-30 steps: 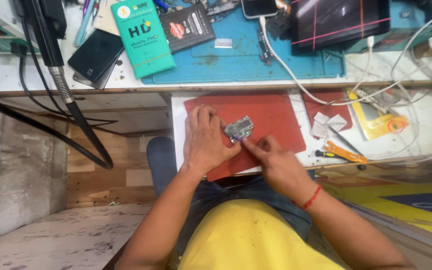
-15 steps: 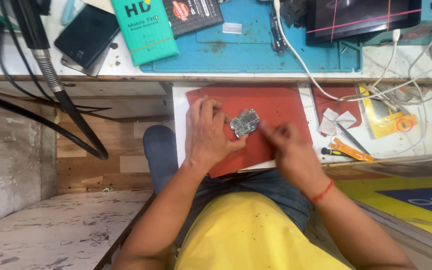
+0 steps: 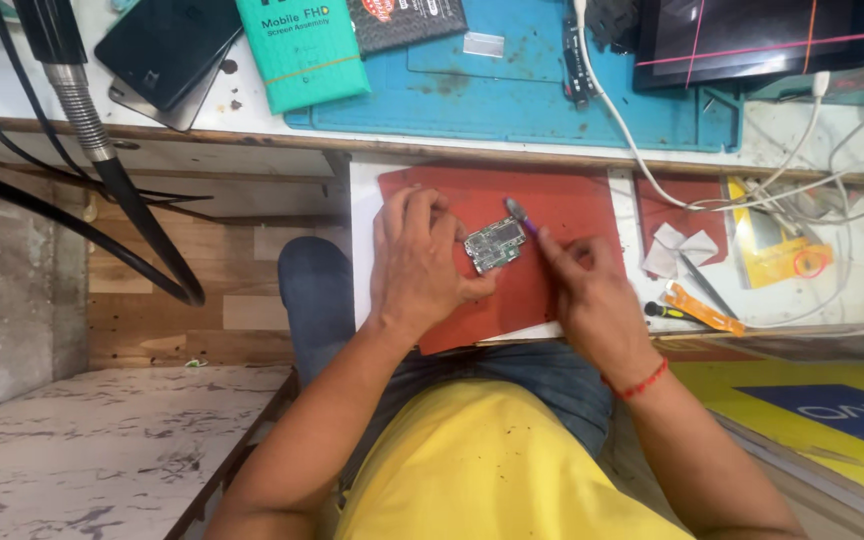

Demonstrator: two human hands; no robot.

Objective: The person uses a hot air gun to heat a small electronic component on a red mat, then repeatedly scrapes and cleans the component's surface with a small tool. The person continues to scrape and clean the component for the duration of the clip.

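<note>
Your left hand lies flat over the red mat, its fingers closed against the left edge of the small green circuit board, pinning it to the mat; the board sits near the mat's centre, tilted, on the pull-out shelf in front of the table; your right hand grips a thin purple-tipped tool pen-fashion, fingers closed on its shaft, the tip at the board's upper right corner. Judgement for the step in hand: keep the left-hand pressure on the board's edge only, not on its components, so the board cannot pivot under the tool; rest the heel of the right hand on the mat for steadiness; work the tip at a shallow angle with light force, since small parts on a board of this kind probably lift or chip easily. Around you: white cables trail across the right of the mat, near the working hand, so mind the wrist does not snag them; orange-handled tweezers and white wipes lie just beside the mat on the right; the blue work mat, a teal box and a dark phone sit well apart on the table above.
</note>
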